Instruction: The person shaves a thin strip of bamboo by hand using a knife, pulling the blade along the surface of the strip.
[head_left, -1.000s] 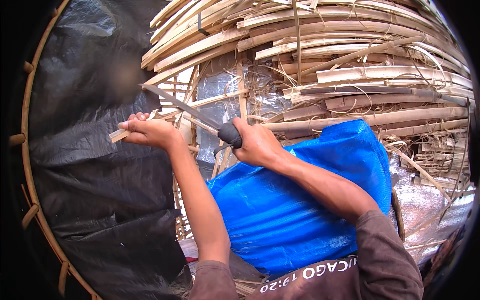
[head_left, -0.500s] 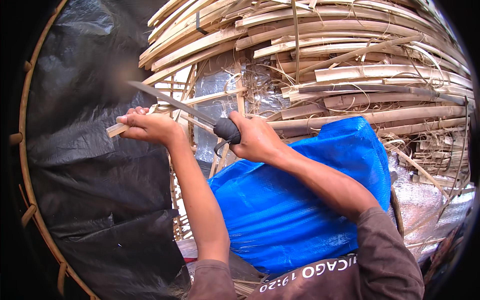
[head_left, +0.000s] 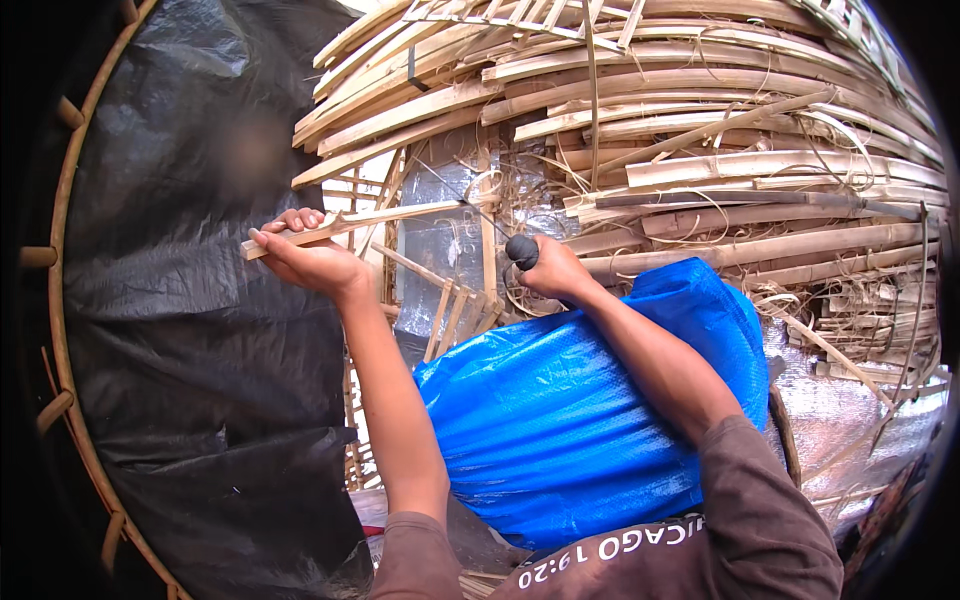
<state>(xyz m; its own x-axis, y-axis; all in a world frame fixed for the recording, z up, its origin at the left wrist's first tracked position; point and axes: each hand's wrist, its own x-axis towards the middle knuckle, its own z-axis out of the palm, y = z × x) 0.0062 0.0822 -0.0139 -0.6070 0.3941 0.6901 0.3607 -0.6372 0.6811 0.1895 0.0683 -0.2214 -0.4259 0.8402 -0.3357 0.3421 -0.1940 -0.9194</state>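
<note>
Bamboo pile (head_left: 700, 120) behind, strip (head_left: 350, 222) in left hand (head_left: 305, 255), knife (head_left: 490, 225) in right hand (head_left: 552, 272)

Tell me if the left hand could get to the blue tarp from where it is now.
Probably yes. The left hand is shut around a bamboo strip up beside the black sheet; the blue tarp lies below, beside that forearm, with nothing visibly between. It would have to drop the strip.
</note>
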